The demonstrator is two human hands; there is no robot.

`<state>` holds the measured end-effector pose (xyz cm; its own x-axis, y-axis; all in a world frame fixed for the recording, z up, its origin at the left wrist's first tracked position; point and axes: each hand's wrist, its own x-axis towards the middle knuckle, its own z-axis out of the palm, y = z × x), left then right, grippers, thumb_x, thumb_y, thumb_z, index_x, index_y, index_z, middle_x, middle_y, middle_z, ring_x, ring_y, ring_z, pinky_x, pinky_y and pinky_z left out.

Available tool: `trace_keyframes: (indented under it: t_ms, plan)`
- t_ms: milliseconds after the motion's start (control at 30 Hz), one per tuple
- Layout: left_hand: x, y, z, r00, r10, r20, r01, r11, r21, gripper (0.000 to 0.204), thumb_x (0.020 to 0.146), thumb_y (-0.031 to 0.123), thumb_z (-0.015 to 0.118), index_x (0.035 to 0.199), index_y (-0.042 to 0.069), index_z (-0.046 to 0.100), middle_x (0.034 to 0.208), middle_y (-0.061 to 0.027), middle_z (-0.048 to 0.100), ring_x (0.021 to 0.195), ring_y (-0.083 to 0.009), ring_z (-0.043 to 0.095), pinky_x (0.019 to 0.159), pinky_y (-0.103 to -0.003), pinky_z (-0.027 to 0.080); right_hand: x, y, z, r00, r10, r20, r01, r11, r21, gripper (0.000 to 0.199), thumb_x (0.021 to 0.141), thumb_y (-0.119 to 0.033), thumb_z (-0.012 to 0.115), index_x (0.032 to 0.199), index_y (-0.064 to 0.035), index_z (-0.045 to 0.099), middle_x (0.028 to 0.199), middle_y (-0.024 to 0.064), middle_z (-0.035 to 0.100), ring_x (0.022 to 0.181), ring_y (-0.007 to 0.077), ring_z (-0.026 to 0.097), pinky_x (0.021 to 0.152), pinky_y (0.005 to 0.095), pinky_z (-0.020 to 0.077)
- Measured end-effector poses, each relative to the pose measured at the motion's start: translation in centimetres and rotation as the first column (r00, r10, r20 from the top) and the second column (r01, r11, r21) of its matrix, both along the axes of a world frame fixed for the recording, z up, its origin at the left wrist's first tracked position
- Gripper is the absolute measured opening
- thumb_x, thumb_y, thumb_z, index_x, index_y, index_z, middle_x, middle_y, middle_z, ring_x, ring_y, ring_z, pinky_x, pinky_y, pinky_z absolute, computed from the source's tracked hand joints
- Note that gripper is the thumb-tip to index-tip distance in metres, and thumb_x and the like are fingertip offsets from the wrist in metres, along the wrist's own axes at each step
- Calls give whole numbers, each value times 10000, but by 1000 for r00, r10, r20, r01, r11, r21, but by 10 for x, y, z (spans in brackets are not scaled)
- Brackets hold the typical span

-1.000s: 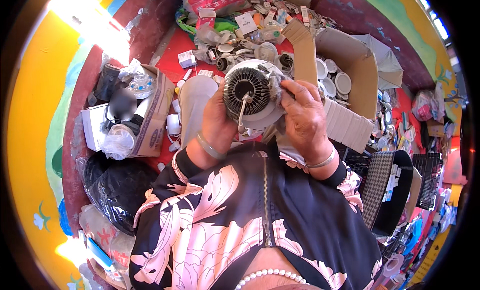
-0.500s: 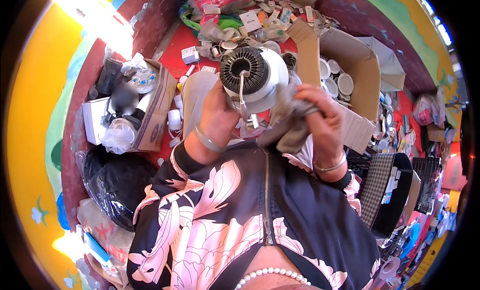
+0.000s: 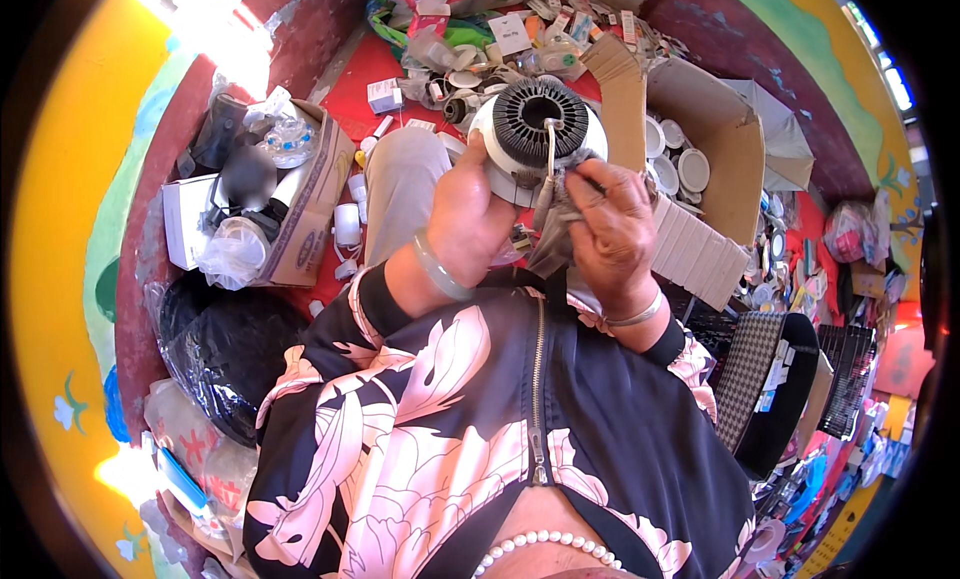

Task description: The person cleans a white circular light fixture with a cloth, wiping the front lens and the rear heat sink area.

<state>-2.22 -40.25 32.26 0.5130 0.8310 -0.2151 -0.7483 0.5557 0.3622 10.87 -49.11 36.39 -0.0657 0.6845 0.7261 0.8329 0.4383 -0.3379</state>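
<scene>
A downlight (image 3: 543,124) with a black finned heat sink, a white rim and a short cable is held up in front of me. My left hand (image 3: 470,204) grips its left side, thumb and fingers wrapped round the rim. A grey cloth (image 3: 553,241) is pinched in my right hand (image 3: 612,219), which presses it against the near right side of the lamp. The cable (image 3: 547,184) hangs over the heat sink toward me. The lamp's face and the fingertips beneath it are hidden.
On the left stands a cardboard box (image 3: 312,214) of mixed items, with a black plastic bag (image 3: 225,364) nearer. An open carton (image 3: 715,129) holding round white lights is at the right. Small boxes and loose parts cover the red floor (image 3: 350,99) ahead. A black checked bin (image 3: 765,379) stands at right.
The downlight has shifted right and tilted slightly. My right hand has come inward with the cloth, from beside the lamp to against its near side. My left hand has moved right with the lamp.
</scene>
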Motion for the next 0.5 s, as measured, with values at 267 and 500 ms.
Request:
trace_keyframes:
  t_ms: [267, 500]
  plan:
    - [-1, -4, 3, 1000, -4, -21, 5, 1000, 28, 414, 1005, 312, 298, 1254, 9, 433, 1201, -128, 558, 1097, -255, 551, 966, -423, 432, 15, -5, -10, 999, -14, -40, 12, 999, -44, 361, 576, 82, 610, 930, 19, 649, 972, 124, 588, 872, 303, 560, 775, 366, 467]
    - [-17, -1, 6, 996, 64, -63, -39, 940, 339, 396, 997, 303, 357, 1195, -13, 490, 1124, -127, 596, 1004, -207, 597, 874, -369, 494, 66, -15, -13, 582, -118, -804, -136, 962, -239, 253, 795, 71, 501, 1014, 40, 623, 995, 107, 638, 908, 203, 623, 813, 267, 486]
